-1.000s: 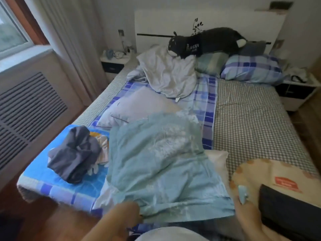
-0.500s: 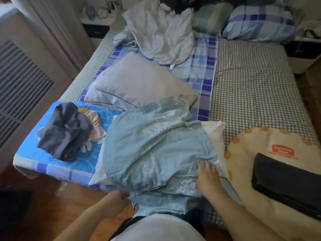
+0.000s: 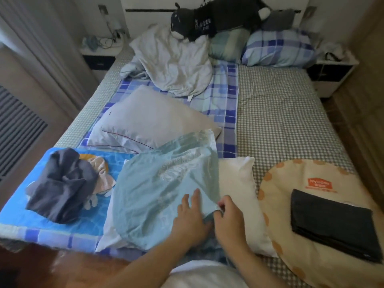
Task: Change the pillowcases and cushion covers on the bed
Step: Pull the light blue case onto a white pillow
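Observation:
A light blue pillowcase (image 3: 162, 188) lies spread over a white pillow (image 3: 236, 196) at the foot of the bed. My left hand (image 3: 191, 217) rests flat on the pillowcase near its right edge, fingers straight. Beside it, my right hand (image 3: 228, 217) pinches that edge of the pillowcase between thumb and fingers. Behind it lies a bare pale pillow (image 3: 153, 121) with thin red piping. A crumpled white pillow (image 3: 176, 63), a green striped pillow (image 3: 228, 44) and a blue plaid pillow (image 3: 278, 48) sit near the headboard.
A dark grey bundle of cloth (image 3: 62, 183) lies on a bright blue mat (image 3: 22, 213) at the left. A cream cushion (image 3: 311, 225) with a folded black cloth (image 3: 332, 225) is at the right. A dark plush toy (image 3: 214, 17) tops the pillows. Nightstands (image 3: 99, 57) flank the bed.
My left hand has come up from below the bed edge onto the pillowcase. My right hand has shifted right and taken hold of its edge. The pillowcase now lies flatter.

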